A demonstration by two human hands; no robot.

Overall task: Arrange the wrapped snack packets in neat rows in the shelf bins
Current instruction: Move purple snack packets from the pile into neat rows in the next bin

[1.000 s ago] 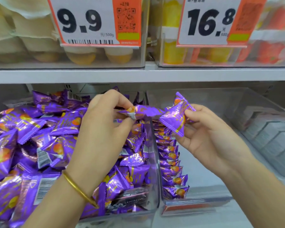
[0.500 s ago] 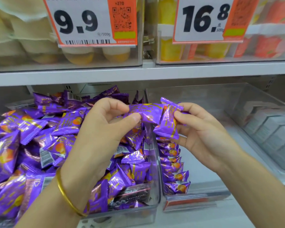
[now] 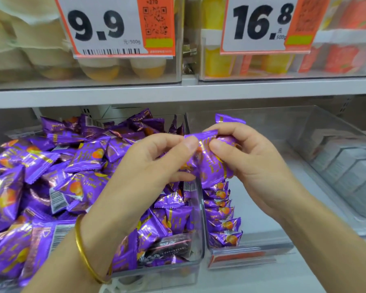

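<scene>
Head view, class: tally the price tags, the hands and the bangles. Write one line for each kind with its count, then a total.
Price tags: 2 (9.9 tag, 16.8 tag)
Hands: 2 (left hand, right hand, both pinching purple packets)
Bangles: 1 (gold bangle on the left wrist)
Total: 5

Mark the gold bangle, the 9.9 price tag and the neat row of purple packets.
gold bangle (image 3: 79,244), head view, band's outer curve.
9.9 price tag (image 3: 114,25), head view, printed face.
row of purple packets (image 3: 220,212), head view, middle wrapper.
</scene>
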